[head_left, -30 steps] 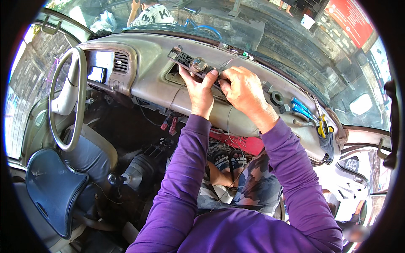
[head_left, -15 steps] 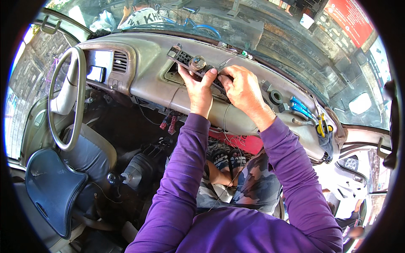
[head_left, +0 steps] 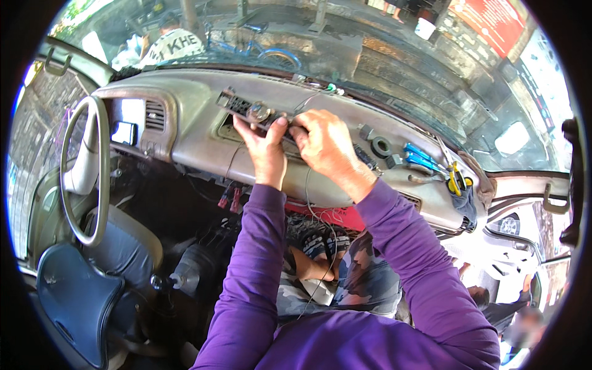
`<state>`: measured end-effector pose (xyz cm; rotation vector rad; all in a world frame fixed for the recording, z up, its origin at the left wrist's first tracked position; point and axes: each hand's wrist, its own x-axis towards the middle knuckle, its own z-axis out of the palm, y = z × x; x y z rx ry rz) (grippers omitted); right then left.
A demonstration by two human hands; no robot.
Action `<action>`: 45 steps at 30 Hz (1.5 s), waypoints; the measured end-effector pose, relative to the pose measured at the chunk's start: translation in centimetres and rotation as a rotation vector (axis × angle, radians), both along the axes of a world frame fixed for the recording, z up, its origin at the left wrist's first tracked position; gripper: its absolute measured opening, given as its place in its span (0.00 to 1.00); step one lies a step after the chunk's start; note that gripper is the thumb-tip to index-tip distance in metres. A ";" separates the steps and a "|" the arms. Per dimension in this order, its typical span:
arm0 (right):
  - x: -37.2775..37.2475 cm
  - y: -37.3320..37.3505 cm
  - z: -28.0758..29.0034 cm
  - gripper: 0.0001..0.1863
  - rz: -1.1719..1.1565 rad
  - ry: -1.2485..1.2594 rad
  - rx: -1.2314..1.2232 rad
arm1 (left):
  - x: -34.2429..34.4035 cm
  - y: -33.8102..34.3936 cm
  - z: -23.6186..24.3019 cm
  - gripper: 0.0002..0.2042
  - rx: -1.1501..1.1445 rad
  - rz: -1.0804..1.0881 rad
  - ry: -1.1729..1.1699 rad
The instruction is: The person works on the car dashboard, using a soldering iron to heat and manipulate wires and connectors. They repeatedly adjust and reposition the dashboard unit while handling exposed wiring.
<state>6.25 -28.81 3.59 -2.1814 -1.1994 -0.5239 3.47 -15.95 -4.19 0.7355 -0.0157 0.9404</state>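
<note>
A slim dark electrical panel with a round, shiny fitting sits tilted over an opening in the beige dashboard. My left hand grips this panel from below, thumb pressed near its right part. Just beside it, my right hand has its fingers pinched at the panel's right end; whatever lies between those fingertips is hidden. Thin wires hang down over my lap. To the right on the dashboard lie a grey tape roll, blue-handled tools and a yellow-handled tool on a dark cloth.
At the left are the steering wheel and driver's seat, with the gear lever beside my left arm. Beyond the windshield are a person and a blue bicycle. Another person shows outside on the right.
The view has shifted, so the dashboard and both hands appear further left and lower. My hands stay on the panel. The person beyond the windshield has changed posture.
</note>
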 end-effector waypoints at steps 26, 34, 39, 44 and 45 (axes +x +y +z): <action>-0.6 0.4 -2.1 0.06 0.006 -0.133 0.225 | -0.5 -0.2 0.3 0.35 -0.030 -0.052 -0.008; -0.7 0.7 -2.3 0.06 0.019 -0.127 0.266 | -1.0 -0.4 0.7 0.34 -0.017 -0.048 0.027; -0.5 0.8 -2.5 0.06 0.008 -0.124 0.287 | -0.9 -0.5 0.7 0.35 -0.035 -0.050 0.033; -0.7 0.6 -2.3 0.05 0.033 -0.099 0.255 | -0.9 -0.4 0.7 0.37 -0.028 -0.055 0.039; -0.7 0.6 -2.2 0.05 0.034 -0.096 0.260 | -1.0 -0.3 0.7 0.37 -0.027 -0.052 0.044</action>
